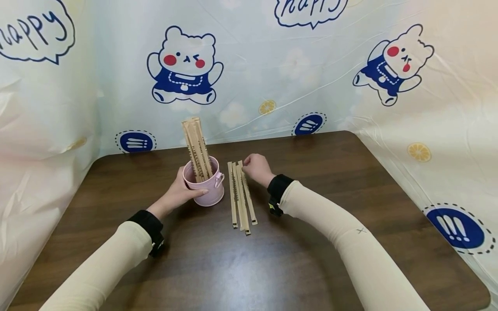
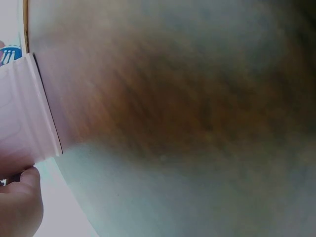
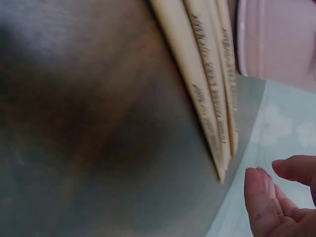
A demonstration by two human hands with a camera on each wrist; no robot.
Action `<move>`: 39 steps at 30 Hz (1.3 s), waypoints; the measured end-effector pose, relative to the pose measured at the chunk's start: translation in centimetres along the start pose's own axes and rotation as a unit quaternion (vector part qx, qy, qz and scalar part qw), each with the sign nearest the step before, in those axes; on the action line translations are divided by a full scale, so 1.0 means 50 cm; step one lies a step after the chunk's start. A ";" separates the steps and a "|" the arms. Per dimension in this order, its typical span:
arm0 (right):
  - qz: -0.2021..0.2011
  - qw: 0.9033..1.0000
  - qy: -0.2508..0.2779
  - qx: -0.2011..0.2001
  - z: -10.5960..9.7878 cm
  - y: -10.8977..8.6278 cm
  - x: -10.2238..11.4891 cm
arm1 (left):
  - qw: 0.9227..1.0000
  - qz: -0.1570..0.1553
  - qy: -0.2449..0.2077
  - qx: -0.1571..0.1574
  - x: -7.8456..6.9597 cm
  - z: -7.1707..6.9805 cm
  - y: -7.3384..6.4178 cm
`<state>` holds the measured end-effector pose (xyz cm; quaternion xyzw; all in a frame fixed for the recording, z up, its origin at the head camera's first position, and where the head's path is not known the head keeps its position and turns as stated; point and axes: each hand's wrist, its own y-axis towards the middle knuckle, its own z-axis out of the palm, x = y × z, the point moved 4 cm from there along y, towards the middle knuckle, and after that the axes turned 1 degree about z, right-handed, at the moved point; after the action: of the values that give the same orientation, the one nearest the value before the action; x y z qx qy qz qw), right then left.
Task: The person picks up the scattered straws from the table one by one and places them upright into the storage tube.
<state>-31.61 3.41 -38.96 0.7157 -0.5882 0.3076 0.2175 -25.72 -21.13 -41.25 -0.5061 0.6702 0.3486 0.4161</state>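
Note:
My left hand (image 1: 180, 190) grips the side of a small pink metal bucket (image 1: 210, 196), its thumb across the front. The bucket stands upright on the table, and several long paper-wrapped sticks (image 1: 197, 149), which look like packaged chopsticks, lean in it with their tops above the rim. To its right, several more wrapped sticks (image 1: 242, 198) lie side by side in a loose fan. At their far ends is my right hand (image 1: 257, 167). In the right wrist view its thumb and fingertips (image 3: 259, 185) are apart with nothing between them, a little off the stick ends.
A dark brown wooden table (image 1: 311, 259) with rounded corners lies under everything. Behind it and at both sides hangs a pale printed curtain (image 1: 249, 65) with cartoon bears, close to the table's back edge.

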 end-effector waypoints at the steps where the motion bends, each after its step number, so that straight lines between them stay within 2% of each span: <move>1: 0.005 1.000 -0.001 0.002 0.004 -0.002 -0.004 | 1.000 0.001 0.000 0.000 0.000 0.000 0.000; 5: 0.025 1.000 0.005 0.017 0.015 -0.011 -0.015 | 1.000 0.004 -0.004 0.000 0.001 0.001 0.001; 13: 0.039 0.999 0.020 0.024 0.032 -0.013 -0.030 | 1.000 0.005 0.000 -0.005 0.004 0.000 0.003; 26: 0.023 0.999 -0.023 0.040 0.052 -0.009 -0.030 | 1.000 0.007 -0.011 -0.005 0.004 0.001 0.000; 36: 0.036 0.995 -0.055 0.071 0.050 -0.003 -0.022 | 1.000 0.008 -0.003 -0.006 0.004 0.001 0.003; 39: 0.049 0.995 -0.050 0.074 0.043 -0.002 -0.024 | 1.000 0.009 0.000 -0.004 0.004 0.001 0.002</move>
<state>-31.23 2.82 -41.34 0.7147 -0.6084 0.3241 0.1187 -25.85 -21.13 -41.46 -0.5014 0.6738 0.3549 0.4106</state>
